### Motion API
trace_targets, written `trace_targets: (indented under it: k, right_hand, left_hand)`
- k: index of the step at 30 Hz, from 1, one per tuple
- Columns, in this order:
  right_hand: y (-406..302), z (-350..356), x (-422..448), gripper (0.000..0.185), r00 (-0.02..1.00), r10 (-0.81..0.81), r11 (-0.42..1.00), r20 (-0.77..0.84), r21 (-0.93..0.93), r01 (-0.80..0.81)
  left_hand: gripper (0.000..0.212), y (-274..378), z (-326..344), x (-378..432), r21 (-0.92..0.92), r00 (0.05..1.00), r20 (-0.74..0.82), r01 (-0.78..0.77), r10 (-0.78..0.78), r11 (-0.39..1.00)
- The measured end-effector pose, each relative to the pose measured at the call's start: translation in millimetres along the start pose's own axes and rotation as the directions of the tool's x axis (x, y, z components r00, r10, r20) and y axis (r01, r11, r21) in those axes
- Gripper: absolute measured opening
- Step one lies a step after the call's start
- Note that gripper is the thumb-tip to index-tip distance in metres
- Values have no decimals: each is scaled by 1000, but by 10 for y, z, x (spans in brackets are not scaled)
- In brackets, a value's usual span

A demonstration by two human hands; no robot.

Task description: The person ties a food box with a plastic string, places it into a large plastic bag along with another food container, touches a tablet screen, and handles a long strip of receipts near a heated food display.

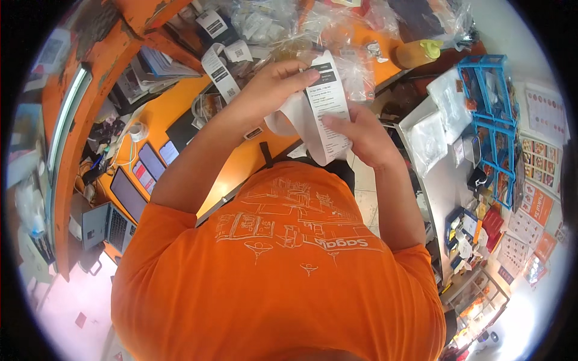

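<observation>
A long printed paper receipt [326, 101] stretches between my two hands in front of my chest, its lower part curling back in a loop. My left hand [275, 85] pinches the upper end, thumb over the dark printed header. Lower down on the right edge, my right hand [368, 133] grips the strip with its thumb on the printed face. Behind my left forearm, another printed strip [220, 72] hangs from a dark receipt printer [216, 29]. Clear plastic bags [356, 72] lie just beyond the held paper.
On the orange counter [235, 167] at left are several phones [151, 162], a tablet [129, 194], a laptop [110, 228] and a white cup [138, 131]. An orange bottle with a yellow lid [417, 53] stands far right. A metal counter [429, 189] carries plastic packs [426, 140] beside blue racks [494, 131].
</observation>
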State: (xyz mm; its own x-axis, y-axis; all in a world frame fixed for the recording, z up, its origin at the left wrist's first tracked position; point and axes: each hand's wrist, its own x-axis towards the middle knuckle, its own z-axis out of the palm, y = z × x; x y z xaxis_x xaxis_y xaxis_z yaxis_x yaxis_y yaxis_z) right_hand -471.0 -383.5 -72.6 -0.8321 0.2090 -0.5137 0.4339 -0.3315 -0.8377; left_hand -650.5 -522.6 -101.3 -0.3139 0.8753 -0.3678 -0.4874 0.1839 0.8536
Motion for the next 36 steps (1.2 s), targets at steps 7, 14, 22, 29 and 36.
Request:
trace_targets:
  k: [7, 14, 22, 29, 36]
  right_hand:
    - [123, -169, -24, 33, 987, 140, 989, -81, 52, -136]
    - [106, -19, 26, 39, 982, 180, 983, -57, 38, -178]
    - [234, 186, 129, 40, 977, -183, 965, -107, -211, 158]
    - [334, 210, 12, 26, 880, -423, 848, -218, -436, 299]
    - [350, 214, -57, 25, 861, -456, 841, -227, -426, 333]
  left_hand:
    - [36, -204, -448, -135, -99, 996, -16, -88, 87, 991]
    - [42, -244, -247, -312, 218, 980, 100, -193, 175, 957]
    - [16, -458, 50, -338, 301, 947, -82, -275, 312, 913]
    - [15, -515, 221, -509, 330, 899, -161, -340, 407, 881]
    - [24, -559, 183, -567, 715, 721, -37, -465, 692, 522]
